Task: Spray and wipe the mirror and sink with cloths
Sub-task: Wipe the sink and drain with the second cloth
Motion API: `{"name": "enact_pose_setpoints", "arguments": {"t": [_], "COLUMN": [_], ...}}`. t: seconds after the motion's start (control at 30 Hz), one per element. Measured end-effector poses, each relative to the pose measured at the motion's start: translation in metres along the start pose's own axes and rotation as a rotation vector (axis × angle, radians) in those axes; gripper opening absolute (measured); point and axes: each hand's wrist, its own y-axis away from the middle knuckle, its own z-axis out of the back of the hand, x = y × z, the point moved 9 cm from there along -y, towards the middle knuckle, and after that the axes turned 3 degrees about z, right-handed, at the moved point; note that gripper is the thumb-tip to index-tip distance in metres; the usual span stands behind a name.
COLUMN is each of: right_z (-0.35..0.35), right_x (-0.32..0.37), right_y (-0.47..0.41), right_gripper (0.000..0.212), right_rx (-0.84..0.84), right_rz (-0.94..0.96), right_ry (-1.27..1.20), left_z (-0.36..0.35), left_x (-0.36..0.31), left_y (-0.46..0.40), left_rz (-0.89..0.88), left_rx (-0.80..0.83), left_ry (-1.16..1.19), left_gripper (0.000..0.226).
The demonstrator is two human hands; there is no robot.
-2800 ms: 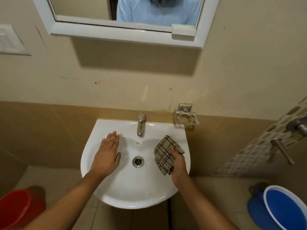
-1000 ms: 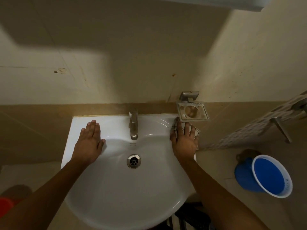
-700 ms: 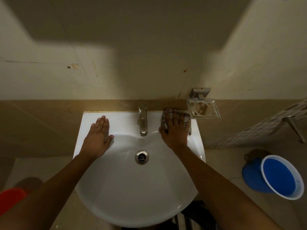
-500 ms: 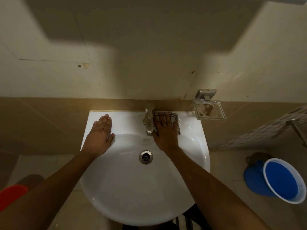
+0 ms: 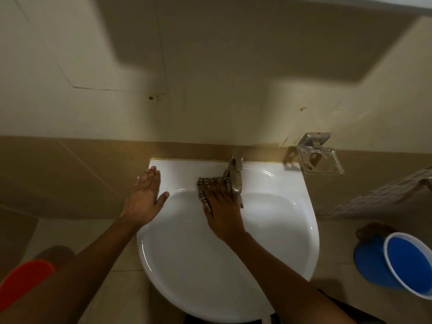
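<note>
Checked beige cloth [image 5: 203,183] flattened on white sink [image 5: 280,183]

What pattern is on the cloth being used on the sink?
The cloth is beige with a dark checked grid, seen in the head view beneath the right hand.

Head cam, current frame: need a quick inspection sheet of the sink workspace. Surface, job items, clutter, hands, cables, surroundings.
Surface: white sink, wall-mounted; basin bare apart from the hands and cloth; drain hidden by the right arm.
Job's things: checked cloth spread flat on the back ledge, just left of the tap, touching it. No spray bottle seen; only the bottom edge of the mirror frame shows.
Clutter: nothing seen on the sink.
Hands: left hand flat on the rear-left rim, fingers straight; right hand pressing the cloth, fingers spread.
Cables: nothing seen.
Surroundings: empty soap holder on the wall, blue bucket on the floor right, red bucket lower left.
</note>
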Motion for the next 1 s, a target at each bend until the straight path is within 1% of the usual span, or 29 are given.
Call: {"name": "enact_pose_setpoints", "arguments": {"t": [0.2, 0.23, 0.33, 0.47, 0.53, 0.6, 0.67, 0.73, 0.8, 0.87, 1.0], "right_z": [-0.016, -0.015, -0.006, -0.006, -0.009, -0.015, -0.028, -0.043, -0.052, -0.056, -0.059], "right_x": [0.033, 0.030, 0.007, 0.008, 0.013, 0.029, 0.059, 0.096, 0.123, 0.134, 0.133], "right_y": [-0.053, -0.061, -0.067, -0.060, -0.064, -0.071, -0.081, -0.090, -0.095, -0.091, -0.066], "right_gripper": [0.058, 0.060, 0.064, 0.056, 0.061, 0.069, 0.068, 0.064, 0.063, 0.061, 0.055], "right_rx": [0.062, 0.061, 0.012, -0.054, -0.062, -0.054, -0.024, 0.045, 0.094, 0.120, 0.131], "right_rz": [0.117, 0.096, -0.087, -0.158, -0.245, -0.265, -0.167, -0.031, 0.030, 0.063, 0.229], "right_ry": [0.110, 0.127, 0.153, 0.118, 0.087, 0.065, 0.040, 0.006, -0.039, -0.054, -0.060], "left_z": [-0.004, -0.005, -0.005, -0.002, -0.001, -0.003, -0.006, -0.007, -0.009, -0.011, -0.008], "left_x": [0.009, 0.009, 0.011, 0.012, 0.013, 0.018, 0.027, 0.038, 0.047, 0.052, 0.050], "left_y": [0.001, 0.001, 0.000, 0.002, 0.003, 0.005, 0.010, 0.017, 0.027, 0.038, 0.052], "left_rz": [-0.041, -0.043, -0.051, -0.050, -0.047, -0.030, -0.003, 0.038, 0.079, 0.091, 0.073], "left_rx": [0.004, 0.004, 0.011, 0.007, 0.007, 0.013, 0.015, 0.007, 0.017, 0.031, 0.029], "left_ry": [0.003, 0.005, 0.009, 0.039, 0.053, 0.078, 0.113, 0.170, 0.261, 0.352, 0.438], "left_gripper": [0.089, 0.089, 0.090, 0.091, 0.091, 0.090, 0.088, 0.084, 0.080, 0.078, 0.071]}}
